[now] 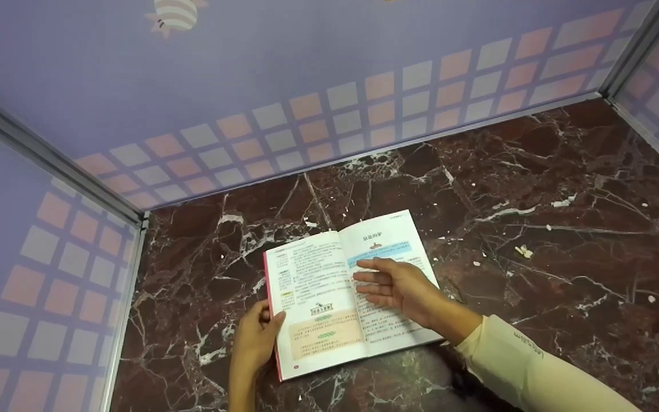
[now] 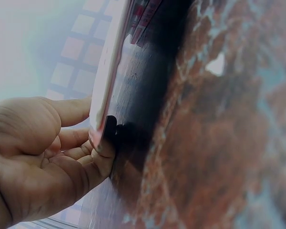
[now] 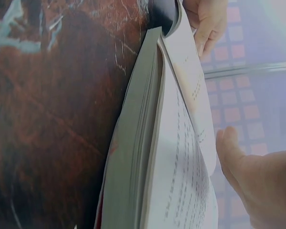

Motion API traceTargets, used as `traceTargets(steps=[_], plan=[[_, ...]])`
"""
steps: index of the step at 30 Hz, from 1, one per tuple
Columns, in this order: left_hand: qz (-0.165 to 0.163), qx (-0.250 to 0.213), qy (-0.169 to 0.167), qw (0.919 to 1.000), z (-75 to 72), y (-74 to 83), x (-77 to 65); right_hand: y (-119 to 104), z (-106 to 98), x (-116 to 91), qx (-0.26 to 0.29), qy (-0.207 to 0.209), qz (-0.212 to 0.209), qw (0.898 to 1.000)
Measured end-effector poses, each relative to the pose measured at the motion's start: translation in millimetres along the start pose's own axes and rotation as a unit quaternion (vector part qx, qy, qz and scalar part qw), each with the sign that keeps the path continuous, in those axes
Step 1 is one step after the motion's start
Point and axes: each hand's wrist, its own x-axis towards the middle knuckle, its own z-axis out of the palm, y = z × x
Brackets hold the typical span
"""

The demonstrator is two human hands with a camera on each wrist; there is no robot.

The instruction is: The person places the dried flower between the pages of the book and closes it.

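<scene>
An open book [image 1: 318, 274] with printed pages and a pink-red cover edge lies on the dark marbled surface. My left hand [image 1: 252, 337] grips its left edge, thumb on the page side and fingers curled under the cover, as the left wrist view shows at the book's edge [image 2: 105, 76]. My right hand [image 1: 395, 286] is over the right page with its fingers extended, hiding some of the text. From the right wrist, that hand [image 3: 257, 181] appears apart from the page, beyond the thick block of pages [image 3: 138, 157].
Dark red marbled stone with white veins [image 1: 535, 257] surrounds the book. Small pale scraps [image 1: 524, 252] are scattered to the right. Purple panels with pink and white squares [image 1: 306, 126] stand behind and at both sides, joined by grey metal posts [image 1: 49, 154].
</scene>
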Motion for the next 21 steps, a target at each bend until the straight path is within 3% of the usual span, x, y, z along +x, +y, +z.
traceTargets(steps=[21], plan=[[-0.001,-0.002,0.005,1.0000,0.3,0.3,-0.8,-12,-42,-10,0.028,0.004,-0.009,1.000]])
